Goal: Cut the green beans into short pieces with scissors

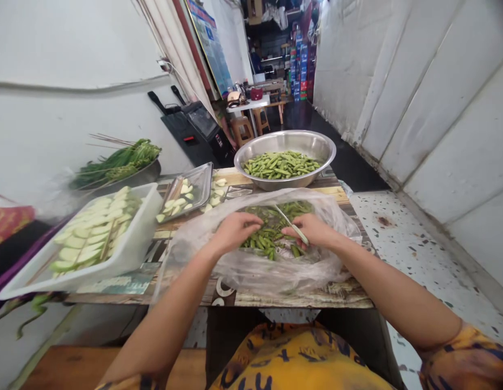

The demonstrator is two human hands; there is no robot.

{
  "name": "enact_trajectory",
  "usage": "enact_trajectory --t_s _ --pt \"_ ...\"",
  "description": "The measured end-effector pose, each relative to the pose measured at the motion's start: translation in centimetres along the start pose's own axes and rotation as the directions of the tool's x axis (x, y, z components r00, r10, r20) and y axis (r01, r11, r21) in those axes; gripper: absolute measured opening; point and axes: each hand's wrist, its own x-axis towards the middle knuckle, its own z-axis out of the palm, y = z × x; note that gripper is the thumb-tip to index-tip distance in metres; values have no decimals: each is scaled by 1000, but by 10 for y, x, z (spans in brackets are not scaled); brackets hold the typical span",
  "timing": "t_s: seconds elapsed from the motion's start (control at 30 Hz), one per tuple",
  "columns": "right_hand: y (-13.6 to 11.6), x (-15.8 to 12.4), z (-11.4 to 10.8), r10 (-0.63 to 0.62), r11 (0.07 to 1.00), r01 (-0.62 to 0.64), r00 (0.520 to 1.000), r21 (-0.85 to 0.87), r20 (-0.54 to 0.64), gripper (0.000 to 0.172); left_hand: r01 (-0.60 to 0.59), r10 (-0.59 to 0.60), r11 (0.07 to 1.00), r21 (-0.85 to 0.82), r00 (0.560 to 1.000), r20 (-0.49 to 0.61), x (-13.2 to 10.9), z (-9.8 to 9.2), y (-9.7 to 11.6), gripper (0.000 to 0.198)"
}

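In front of me lies a spread-open clear plastic bag with green soybean pods in it. My left hand is over the bag's left side, its fingers curled together at the pods; what they pinch, if anything, is hidden. My right hand is closed around the pale handle of a small knife. Its thin blade points up and left above the pods. Just behind the bag stands a wide steel basin holding many more green pods.
At left, a white plastic tub holds skewered pale green slices. A metal tray with cut pieces sits behind it, beside a bowl of leafy greens. The patterned table's front edge is close to my lap. A white wall runs along the right.
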Motion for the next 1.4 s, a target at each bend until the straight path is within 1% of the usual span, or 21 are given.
enact_trajectory --t_s 0.1,0.17,0.23,0.33,0.37,0.4,0.47,0.5,0.53,0.57,0.63,0.7,0.77,0.83,0.93,1.0,1.03,1.2,1.4 --pt "-1 -2 0 -17 1000 17 1000 -5 21 47 -131 112 983 130 983 143 16 18 6 22" --pt "-4 -4 -1 -23 1000 23 1000 -1 19 47 -189 139 961 203 961 237 28 24 8 22" --pt "-7 -6 -3 -8 1000 8 1000 26 24 46 -205 128 952 227 941 313 36 26 7 22" --pt "-13 -9 -6 11 999 -15 998 51 66 47 -163 93 971 175 932 350 38 23 2 23" --pt "-15 -10 -6 6 999 -10 996 48 86 47 -143 85 977 156 939 332 36 23 1 22" --pt "-16 -11 -7 -7 999 2 994 42 107 47 -113 71 985 133 955 288 33 24 -1 20" --pt "-19 -12 -7 -30 999 25 991 36 129 48 -23 17 999 44 992 123 28 27 -5 16" --pt "-21 -12 -7 -37 999 32 991 40 127 47 26 -25 999 -39 999 23 26 29 -7 15" --pt "-23 -13 -6 -38 998 32 992 50 119 48 68 -79 987 -147 994 -74 25 32 -9 16" --pt "-24 -14 -5 -30 997 22 993 71 115 48 95 -137 961 -260 980 -147 24 35 -11 17" --pt "-26 -16 -2 0 986 -23 990 165 138 48 129 -248 888 -440 943 -222 23 39 -14 21" --pt "-26 -17 5 21 947 -84 979 309 204 48 151 -325 822 -549 916 -234 23 43 -17 26" --pt "-24 -18 14 18 891 -130 968 434 252 50 149 -339 788 -597 915 -218 23 45 -17 28" --pt "-21 -16 23 9 855 -131 971 502 239 51 147 -316 783 -604 931 -182 21 46 -15 28" --pt "-16 -12 33 -1 831 -96 985 548 175 52 184 -299 789 -586 949 -104 17 47 -9 27" --pt "-15 -10 36 -4 831 -79 989 551 149 52 196 -291 798 -570 953 -81 14 47 -4 26" --pt "-14 -10 36 -1 839 -75 990 539 140 52 189 -283 808 -557 955 -87 12 46 -2 25" --pt "-16 -13 35 40 922 -80 993 378 113 51 153 -259 875 -459 949 -179 4 41 8 19" --pt "-13 -15 35 -41 958 9 994 287 105 53 165 -277 879 -447 940 -200 -2 37 16 20"
